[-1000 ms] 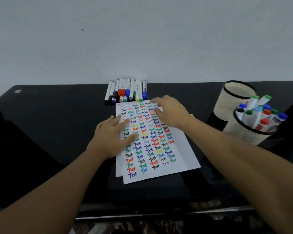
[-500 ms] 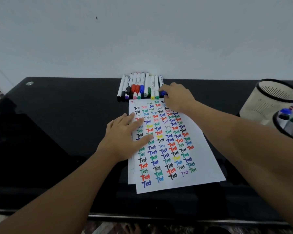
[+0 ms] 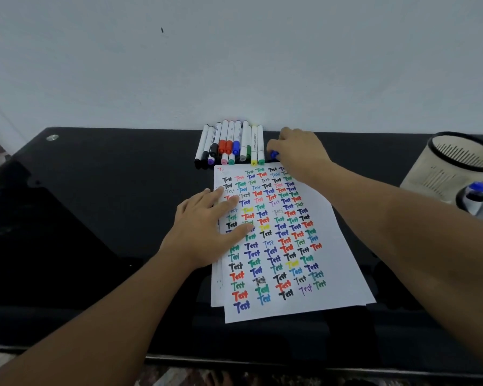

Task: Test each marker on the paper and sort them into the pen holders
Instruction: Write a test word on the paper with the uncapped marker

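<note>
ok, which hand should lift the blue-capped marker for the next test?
Right. The right hand already curls over the blue-capped marker at the row's end; the left hand lies flat on the paper.

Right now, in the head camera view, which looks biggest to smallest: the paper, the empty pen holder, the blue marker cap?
1. Paper
2. Empty pen holder, though cut by the frame edge
3. Blue marker cap, mostly hidden under the right hand

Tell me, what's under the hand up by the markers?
The right hand curls over a marker with a blue cap. Only that cap peeks out by the fingers; the marker's body is covered. Its wrist also hides the top right corner of the paper.
</note>
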